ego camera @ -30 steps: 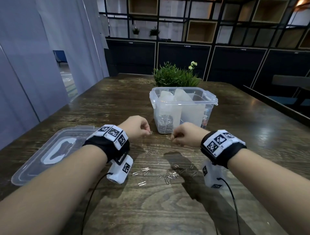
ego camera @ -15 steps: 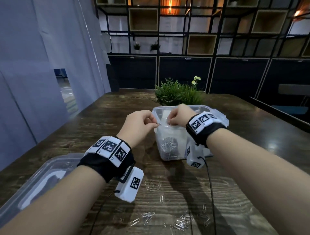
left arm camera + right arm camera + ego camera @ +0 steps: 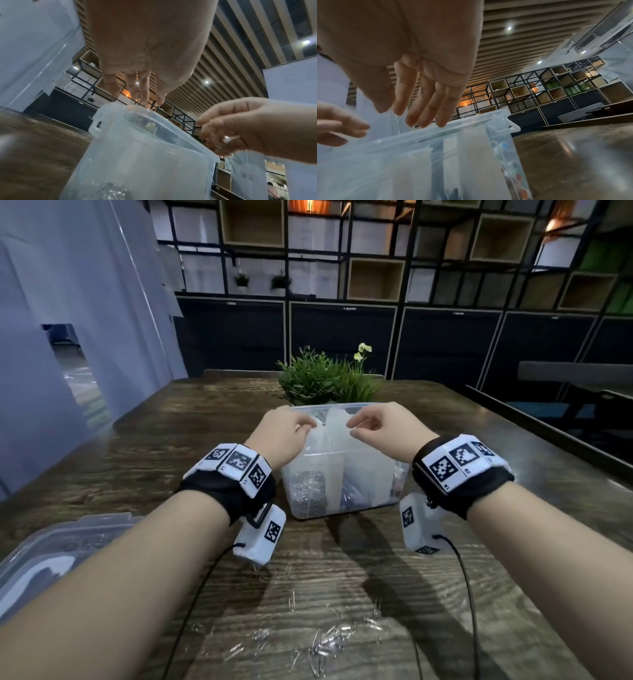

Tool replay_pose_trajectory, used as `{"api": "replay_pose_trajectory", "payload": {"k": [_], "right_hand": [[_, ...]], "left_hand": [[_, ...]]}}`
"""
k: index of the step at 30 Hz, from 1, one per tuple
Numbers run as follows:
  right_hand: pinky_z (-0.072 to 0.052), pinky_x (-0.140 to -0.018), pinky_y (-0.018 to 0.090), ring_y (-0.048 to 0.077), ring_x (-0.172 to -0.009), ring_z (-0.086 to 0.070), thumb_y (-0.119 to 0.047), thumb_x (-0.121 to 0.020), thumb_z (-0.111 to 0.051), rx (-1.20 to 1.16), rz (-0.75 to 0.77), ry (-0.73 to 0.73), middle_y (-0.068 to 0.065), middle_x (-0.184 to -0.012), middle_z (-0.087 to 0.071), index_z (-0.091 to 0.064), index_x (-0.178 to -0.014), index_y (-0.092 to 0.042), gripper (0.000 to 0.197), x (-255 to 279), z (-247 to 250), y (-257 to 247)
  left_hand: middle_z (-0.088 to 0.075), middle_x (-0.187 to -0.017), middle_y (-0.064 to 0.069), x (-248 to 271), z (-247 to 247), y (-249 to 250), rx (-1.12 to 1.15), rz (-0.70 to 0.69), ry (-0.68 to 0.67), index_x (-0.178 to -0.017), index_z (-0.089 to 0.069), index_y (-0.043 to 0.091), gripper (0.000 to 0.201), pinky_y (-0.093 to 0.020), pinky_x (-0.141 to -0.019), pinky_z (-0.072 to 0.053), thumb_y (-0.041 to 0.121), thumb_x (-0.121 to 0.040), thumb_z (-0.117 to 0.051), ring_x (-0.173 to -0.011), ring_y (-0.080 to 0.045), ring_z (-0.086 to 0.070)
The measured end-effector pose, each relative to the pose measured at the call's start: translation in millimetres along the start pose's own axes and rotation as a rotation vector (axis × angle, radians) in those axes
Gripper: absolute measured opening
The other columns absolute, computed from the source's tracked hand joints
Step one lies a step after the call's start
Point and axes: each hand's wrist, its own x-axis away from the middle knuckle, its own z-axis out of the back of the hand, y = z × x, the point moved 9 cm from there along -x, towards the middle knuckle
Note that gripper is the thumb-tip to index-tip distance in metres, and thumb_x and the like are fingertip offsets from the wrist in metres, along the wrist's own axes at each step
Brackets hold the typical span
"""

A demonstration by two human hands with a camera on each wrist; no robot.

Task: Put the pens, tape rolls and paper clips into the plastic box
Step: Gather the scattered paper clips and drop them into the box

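Paper clips, small silver metal [image 3: 329, 642], scattered on dark wooden table [image 3: 513, 542] near camera. Clear plastic lid [image 3: 51, 553] flat at left edge. Further, both hands above open transparent plastic box [image 3: 342, 487]: left hand [image 3: 279, 436] with fingers loose, holding nothing; right hand [image 3: 383, 429] with fingers spread and relaxed, also holding nothing. Heap of clips inside box, left compartment. Behind box, green potted plant [image 3: 325, 378].
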Motion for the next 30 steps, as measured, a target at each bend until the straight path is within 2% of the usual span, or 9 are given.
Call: {"api": "replay_pose_trajectory", "payload": {"k": [2, 5, 8, 12, 15, 19, 22, 25, 30], "right_hand": [[-0.042, -0.062, 0.012, 0.005, -0.080, -0.057, -0.026, -0.092, -0.064, 0.015, -0.015, -0.058, -0.002, -0.094, -0.067, -0.069, -0.107, -0.017, 0.018, 19, -6, 1], [-0.050, -0.070, 0.021, 0.015, -0.096, -0.062, -0.036, -0.092, -0.064, 0.112, -0.073, -0.285, 0.000, -0.106, -0.067, -0.065, -0.113, -0.020, 0.027, 55, -39, 8], [-0.046, -0.093, 0.027, 0.015, -0.106, -0.059, -0.041, -0.094, -0.060, 0.263, -0.094, -0.513, 0.001, -0.125, -0.062, -0.058, -0.127, -0.019, 0.040, 101, -74, 12], [-0.039, -0.102, 0.028, 0.021, -0.127, -0.049, -0.050, -0.094, -0.055, 0.359, -0.170, -0.632, 0.005, -0.142, -0.050, -0.044, -0.141, -0.015, 0.060, 155, -97, 21], [-0.036, -0.105, 0.031, 0.023, -0.132, -0.045, -0.059, -0.093, -0.050, 0.391, -0.232, -0.685, 0.006, -0.148, -0.044, -0.035, -0.147, -0.013, 0.072, 191, -110, 25], [-0.043, -0.095, 0.033, 0.026, -0.120, -0.053, -0.064, -0.090, -0.048, 0.357, -0.206, -0.669, 0.009, -0.136, -0.054, -0.046, -0.135, -0.011, 0.069, 213, -139, 7], [-0.038, -0.106, 0.036, 0.026, -0.130, -0.046, -0.060, -0.093, -0.048, 0.297, -0.157, -0.682, 0.009, -0.147, -0.045, -0.036, -0.144, -0.013, 0.071, 220, -162, -14], [-0.032, -0.106, 0.030, 0.022, -0.136, -0.042, -0.053, -0.096, -0.048, 0.192, -0.106, -0.686, 0.006, -0.152, -0.039, -0.026, -0.151, -0.020, 0.068, 212, -163, -28], [-0.036, -0.109, 0.032, 0.021, -0.133, -0.045, -0.047, -0.093, -0.057, 0.148, -0.061, -0.627, 0.005, -0.149, -0.043, -0.030, -0.149, -0.020, 0.067, 154, -152, -17]], "left_hand": [[-0.056, -0.115, -0.006, 16, 15, -6, 0.061, 0.039, 0.061, -0.112, -0.066, 0.021, 0.027, -0.030, -0.090, -0.042, 0.020, -0.098, -0.044, -0.093, -0.022, -0.054], [-0.058, -0.115, -0.006, 54, 21, -33, 0.068, 0.195, 0.024, -0.113, -0.063, 0.020, 0.025, -0.026, -0.086, -0.040, 0.018, -0.095, -0.045, -0.100, -0.020, -0.055], [-0.061, -0.122, -0.007, 111, 6, -65, -0.042, 0.380, -0.185, -0.117, -0.062, 0.013, 0.028, -0.029, -0.092, -0.042, 0.024, -0.096, -0.048, -0.112, -0.023, -0.056], [-0.064, -0.118, -0.015, 188, -16, -92, -0.166, 0.502, -0.465, -0.117, -0.062, 0.000, 0.040, -0.028, -0.085, -0.042, 0.032, -0.099, -0.045, -0.110, -0.028, -0.058], [-0.064, -0.115, -0.014, 235, -31, -89, -0.181, 0.528, -0.606, -0.115, -0.061, 0.000, 0.043, -0.027, -0.078, -0.041, 0.035, -0.100, -0.042, -0.099, -0.024, -0.059], [-0.066, -0.108, -0.015, 252, -40, -60, -0.117, 0.486, -0.563, -0.109, -0.064, -0.002, 0.037, -0.026, -0.074, -0.041, 0.027, -0.099, -0.044, -0.095, -0.026, -0.060], [-0.067, -0.114, -0.013, 248, -51, -29, -0.051, 0.404, -0.555, -0.111, -0.066, 0.000, 0.033, -0.022, -0.075, -0.039, 0.022, -0.097, -0.046, -0.100, -0.025, -0.060], [-0.065, -0.119, -0.007, 234, -55, -13, 0.031, 0.371, -0.543, -0.123, -0.062, 0.011, 0.031, -0.018, -0.078, -0.037, 0.019, -0.095, -0.052, -0.107, -0.021, -0.059], [-0.057, -0.131, -0.005, 175, -31, -48, -0.007, 0.395, -0.416, -0.126, -0.058, 0.012, 0.035, -0.020, -0.088, -0.037, 0.011, -0.092, -0.050, -0.120, -0.021, -0.053]]}}
